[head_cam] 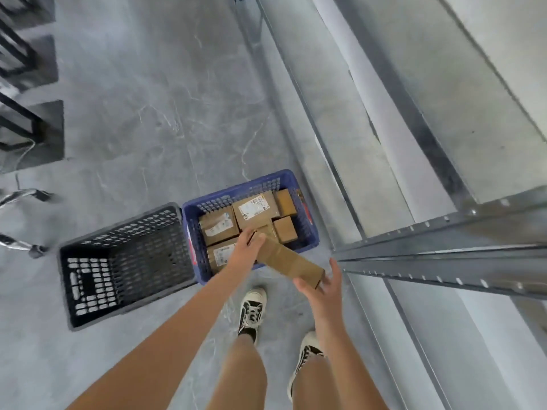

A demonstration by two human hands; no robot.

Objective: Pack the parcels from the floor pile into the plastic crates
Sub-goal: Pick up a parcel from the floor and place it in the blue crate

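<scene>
Several boxes already fill the blue crate [307, 229] at centre; the black crate [71, 291] beside it holds none. Left hand [247, 247] grips a long box [288, 261] over the blue crate's near edge; right hand [322, 287], fingers spread, supports its near end.

I see two crates on the floor, one blue crate [299, 184] and one black crate [124, 229]. I count six brown boxes inside the blue one. I hold one more long brown box [288, 261] with my two hands. That makes seven boxes. I have two shoes on my feet.
</scene>
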